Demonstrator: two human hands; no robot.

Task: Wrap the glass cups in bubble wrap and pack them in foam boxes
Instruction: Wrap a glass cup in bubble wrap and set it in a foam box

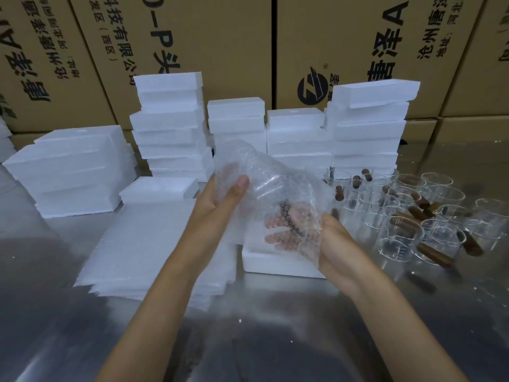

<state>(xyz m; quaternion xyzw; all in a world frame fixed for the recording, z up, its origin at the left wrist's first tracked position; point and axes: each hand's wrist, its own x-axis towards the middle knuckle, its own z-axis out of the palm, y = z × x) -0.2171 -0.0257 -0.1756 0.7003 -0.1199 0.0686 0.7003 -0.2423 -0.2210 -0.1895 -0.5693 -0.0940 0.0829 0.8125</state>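
On the left of the steel surface (41, 312) I note a stack of foam boxes (74, 172), with taller foam stacks (170, 125) far behind and a pile of bubble wrap sheets (154, 244) nearer in. My left hand (220, 199) is raised with the palm turned inward, thumb laid over the front of a bubble wrap sheet (264, 188) and fingers curled behind it, gripping its upper left part. Inside the wrap, held between both hands above the surface, sits a glass cup (289, 216) with a dark handle showing through. My right hand (333, 244) cups the bundle from the lower right, fingers visible through the wrap, closed round it. An open foam box (275, 266) lies just below the bundle. To the right stand unwrapped glass cups (407, 216) with brown handles.
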